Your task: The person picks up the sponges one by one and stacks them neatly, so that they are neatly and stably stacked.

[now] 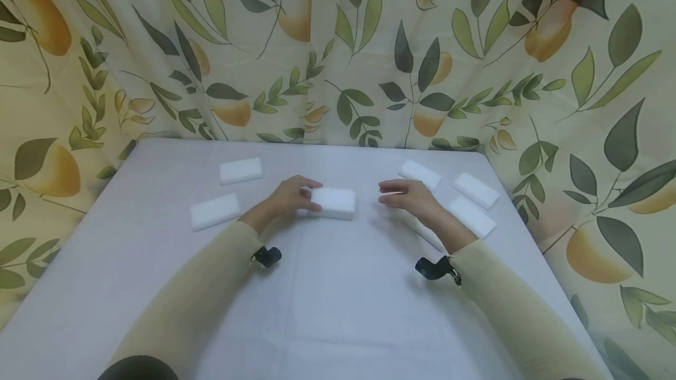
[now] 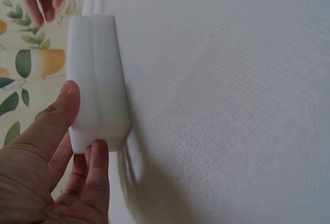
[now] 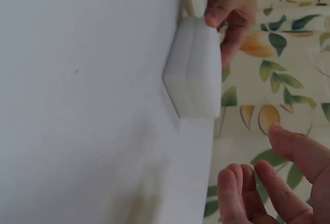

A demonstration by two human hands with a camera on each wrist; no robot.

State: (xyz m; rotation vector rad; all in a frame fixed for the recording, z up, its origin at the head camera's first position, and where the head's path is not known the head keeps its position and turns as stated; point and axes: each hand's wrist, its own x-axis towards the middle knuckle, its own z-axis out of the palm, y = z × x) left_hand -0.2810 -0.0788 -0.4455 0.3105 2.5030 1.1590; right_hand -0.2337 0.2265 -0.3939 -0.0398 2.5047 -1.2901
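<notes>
Two white rectangular blocks [image 1: 335,203], which look like sponges, lie flat one on the other near the middle of the table. My left hand [image 1: 287,198] grips their left end; in the left wrist view its thumb [image 2: 67,100] presses the upper block and the fingers [image 2: 95,177] are at the end and underside. My right hand [image 1: 414,198] hovers to the right of the stack, apart from it, with loosely bent fingers and nothing between them. In the right wrist view the seam between the stacked blocks [image 3: 196,74] shows.
Two more white blocks lie on the left, one farther back [image 1: 240,171] and one nearer [image 1: 215,211]. Several others lie on the right, including a back one [image 1: 419,174]; another [image 1: 425,234] is partly hidden under my right hand. A white cloth covers the table [image 1: 338,304], and a fruit-patterned curtain [image 1: 338,75] hangs behind.
</notes>
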